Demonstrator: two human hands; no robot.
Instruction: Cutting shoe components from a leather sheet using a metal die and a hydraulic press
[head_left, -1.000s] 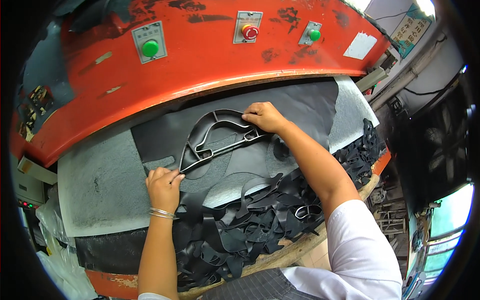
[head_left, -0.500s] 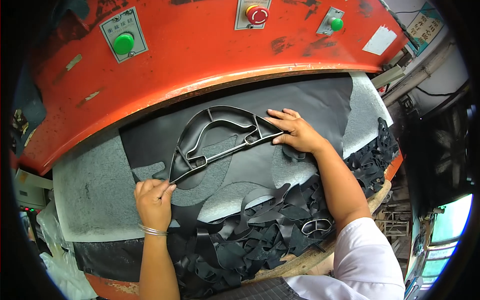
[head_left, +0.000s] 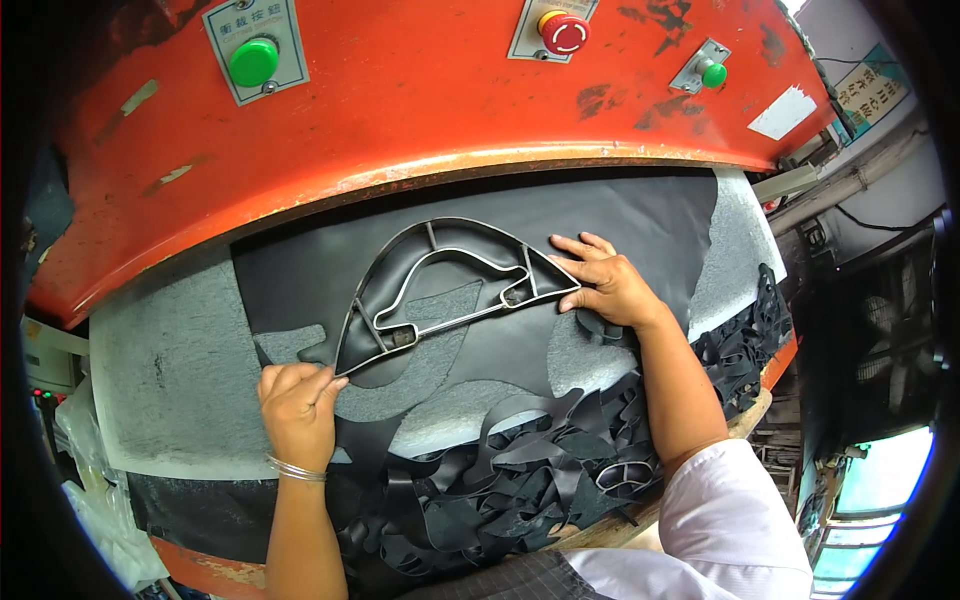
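Observation:
A large steel cutting die (head_left: 470, 317), arched along its far side with a straight bar across its near side, lies on a sheet of black leather (head_left: 630, 215). My left hand (head_left: 297, 412) is closed, pinching the die's near left tip between thumb and fingers. At the opposite tip is my right hand (head_left: 618, 288); its thumb and index finger hold the pointed corner while the other fingers stretch over the leather. Cut-out gaps in the sheet show the grey pad (head_left: 170, 385) underneath, one partly inside the die's outline.
An orange-red press (head_left: 420, 110) spans the far side, with a green button (head_left: 254, 63), a red knob (head_left: 563, 35) and a smaller green button (head_left: 713, 75). Black leather scraps (head_left: 500, 500) heap along the near edge, a small metal die (head_left: 625, 477) among them.
The whole view has turned and shifted slightly. Both hands keep hold of the die's two tips; any slide of the die over the leather is too small to tell.

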